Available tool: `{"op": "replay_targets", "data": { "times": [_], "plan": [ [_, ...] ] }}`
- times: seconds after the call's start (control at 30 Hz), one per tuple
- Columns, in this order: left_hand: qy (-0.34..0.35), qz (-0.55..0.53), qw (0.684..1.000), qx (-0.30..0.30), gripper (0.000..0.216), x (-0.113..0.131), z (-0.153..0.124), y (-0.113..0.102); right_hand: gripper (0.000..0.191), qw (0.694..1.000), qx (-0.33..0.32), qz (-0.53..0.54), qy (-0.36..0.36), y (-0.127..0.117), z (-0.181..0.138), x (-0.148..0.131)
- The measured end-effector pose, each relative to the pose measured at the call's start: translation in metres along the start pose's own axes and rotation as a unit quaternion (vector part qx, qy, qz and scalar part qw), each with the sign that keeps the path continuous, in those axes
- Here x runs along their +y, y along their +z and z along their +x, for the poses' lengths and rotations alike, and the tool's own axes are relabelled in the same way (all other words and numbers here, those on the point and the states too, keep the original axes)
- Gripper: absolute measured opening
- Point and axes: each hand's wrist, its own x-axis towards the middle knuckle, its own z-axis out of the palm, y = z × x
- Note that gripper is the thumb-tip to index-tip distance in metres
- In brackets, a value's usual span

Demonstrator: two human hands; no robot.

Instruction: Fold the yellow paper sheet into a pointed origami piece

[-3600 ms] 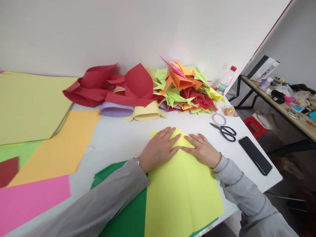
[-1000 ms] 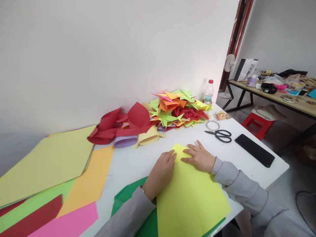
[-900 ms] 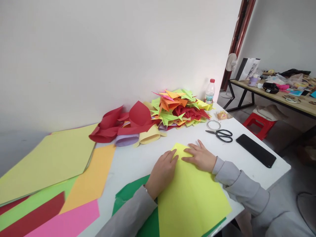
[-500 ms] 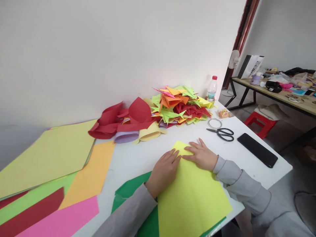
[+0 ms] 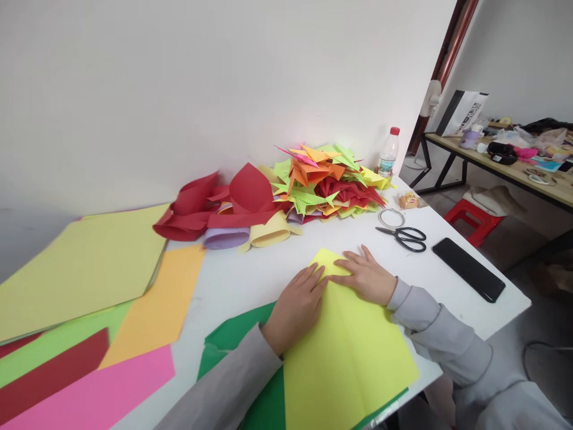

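Pale stack [image 5: 89, 269]: far L, overlapping the orange sheet [image 5: 163, 307], same as in prev. views; not in play.
Green sheet [image 5: 237, 325]: flat on the table [image 5: 224, 275], partly under my L sleeve; no diff. vs 1 s ago.
L hand [image 5: 293, 313]: biggest change. 1 s ago it was curled at the paper's L edge; now laid flatter, fingers out & close tog., tips nr the middle. Clamped on nothing, just resting on the paper.
Yellow sheet [image 5: 353, 358]: in front of me, over the green, under both hands. L corner that stuck out 3.6 s ago no longer shows; prob. turned in, so I'd say both top corners are now folded. L flap mostly hidden by my hand.
R hand [image 5: 369, 278]: fingers spread apart on the R flap, gripping nothing; barely shifted. Tips just beside L's, can't tell if touching.
Scissors [image 5: 406, 239]: R of hands, untouched.
Phone [image 5: 468, 270]: furthest R on tabletop.
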Motion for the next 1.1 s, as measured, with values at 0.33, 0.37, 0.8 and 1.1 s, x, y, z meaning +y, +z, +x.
{"op": "replay_targets", "data": {
  "times": [0.33, 0.37, 0.8, 1.1],
  "plan": [
    [0.001, -0.011, 1.0, -0.013, 0.041, 0.0004, 0.0, -0.0003, 0.055, 1.0, -0.004, 0.001, -0.003, 0.0015, 0.0004, 0.0011],
    [0.002, -0.009, 1.0, -0.014, 0.041, 0.0007, 0.0002, -0.0006, 0.054, 1.0, -0.003, 0.001, -0.002, 0.0015, 0.0004, 0.0011],
    [0.002, -0.015, 1.0, -0.023, 0.04, -0.0003, 0.0005, -0.0021, 0.057, 1.0, -0.012, 0.022, 0.009, 0.0006, 0.001, 0.0001],
    [0.007, -0.042, 0.999, -0.023, 0.043, -0.0005, -0.0007, -0.0052, 0.061, 0.999, -0.021, 0.033, 0.015, 0.0009, 0.0017, 0.0008]
  ]
}}
